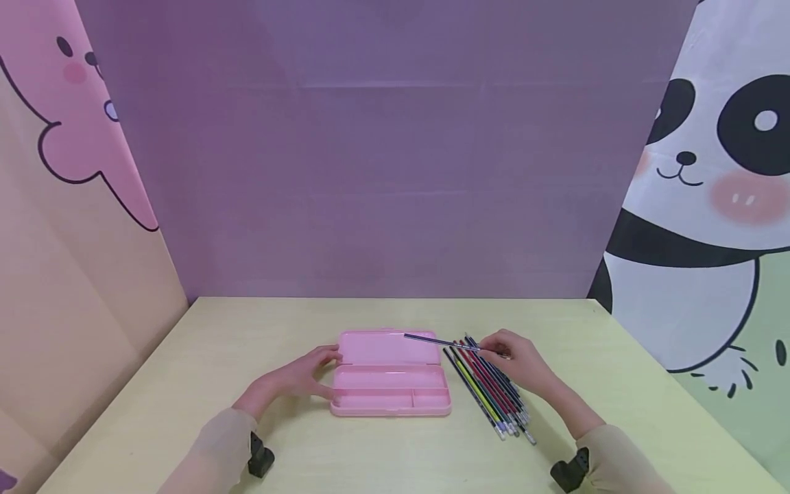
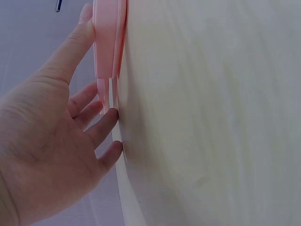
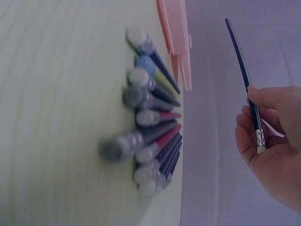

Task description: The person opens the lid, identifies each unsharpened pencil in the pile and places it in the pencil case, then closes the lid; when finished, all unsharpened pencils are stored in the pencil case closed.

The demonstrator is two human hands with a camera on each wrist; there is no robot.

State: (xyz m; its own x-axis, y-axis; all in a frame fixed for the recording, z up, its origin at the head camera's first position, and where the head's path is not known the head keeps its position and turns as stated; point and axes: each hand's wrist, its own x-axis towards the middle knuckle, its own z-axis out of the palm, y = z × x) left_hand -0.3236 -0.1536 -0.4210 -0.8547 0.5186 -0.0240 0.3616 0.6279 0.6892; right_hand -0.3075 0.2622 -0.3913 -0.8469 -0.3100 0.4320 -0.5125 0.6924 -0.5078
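Note:
A pink pencil case [image 1: 382,377] lies unfolded on the table, its lid [image 1: 370,346] laid back and its lower tray split by low dividers. My left hand [image 1: 302,375] rests at the case's left side, thumb by the near corner and fingers by the lid, as the left wrist view [image 2: 56,127] also shows. Between thumb and fingers my right hand [image 1: 517,358] pinches a dark pencil [image 3: 244,70] near its eraser end. This pencil is raised above the table, its other end pointing left over the lid. Below it lies a bundle of pencils [image 1: 487,391].
The bundle, dark, red and yellow-green pencils with erasers toward me, lies just right of the case. A light wooden table [image 1: 278,322] runs back to a purple backdrop [image 1: 389,151]. A panda print [image 1: 703,226] hangs at right, a pink cartoon print [image 1: 80,137] at left.

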